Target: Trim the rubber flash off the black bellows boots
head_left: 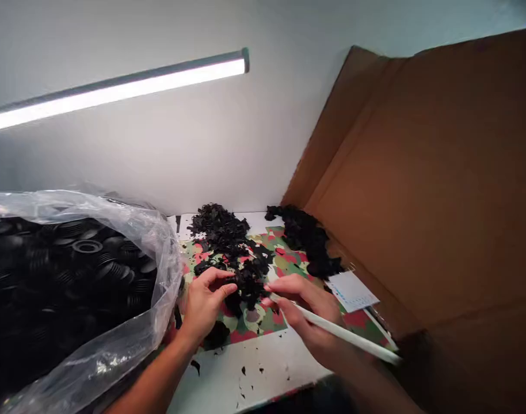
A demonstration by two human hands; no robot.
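Observation:
My right hand point(308, 313) is closed round a long white pen-like tool point(347, 333), its tip pointing at a clump of black scraps point(250, 279). On the other side of that clump, my left hand point(206, 302) has thumb and fingertips bent round a black rubbery piece point(235, 282). Dark scraps around it blur the outline of that piece. Both hands are over a camouflage-patterned sheet point(263, 322) on the white work surface point(232, 371).
A clear plastic bag point(163, 299) full of black ribbed round parts point(88, 246) stands left. Behind lie a heap of black shreds point(220, 227) and a dark pile point(308, 238). A white card point(353, 290) rests by the cardboard point(439, 190) on the right. A tube lamp point(129, 89) hangs above.

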